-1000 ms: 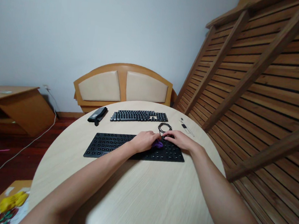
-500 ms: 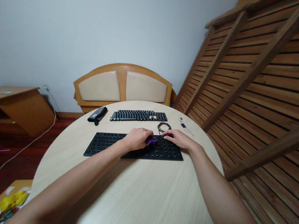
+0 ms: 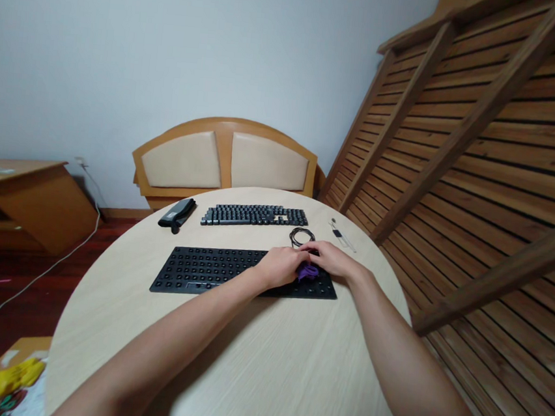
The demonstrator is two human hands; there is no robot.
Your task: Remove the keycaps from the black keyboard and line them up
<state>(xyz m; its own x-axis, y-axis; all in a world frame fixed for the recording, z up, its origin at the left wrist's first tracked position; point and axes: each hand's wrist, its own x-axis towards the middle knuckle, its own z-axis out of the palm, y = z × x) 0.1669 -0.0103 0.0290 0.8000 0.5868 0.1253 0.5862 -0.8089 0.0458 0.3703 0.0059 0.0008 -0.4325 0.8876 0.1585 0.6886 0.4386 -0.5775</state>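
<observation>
A black keyboard base (image 3: 203, 271) with its keycaps off lies across the middle of the round table (image 3: 253, 362). My left hand (image 3: 282, 266) is closed on a small purple cloth (image 3: 308, 272) pressed on the base's right part. My right hand (image 3: 331, 259) lies flat on the base's right end, fingers stretched out, touching the cloth's far side. A set of grey keycaps (image 3: 254, 215) laid out in keyboard shape sits farther back.
A coiled black cable (image 3: 299, 236) lies just behind my hands. A dark pouch (image 3: 176, 213) sits at the back left, a small tool (image 3: 341, 234) at the back right. A headboard leans on the wall behind, and slatted wooden frames stand to the right.
My left hand has slid the purple cloth to the right along the keyboard base. The right hand has stayed on the base's right end.
</observation>
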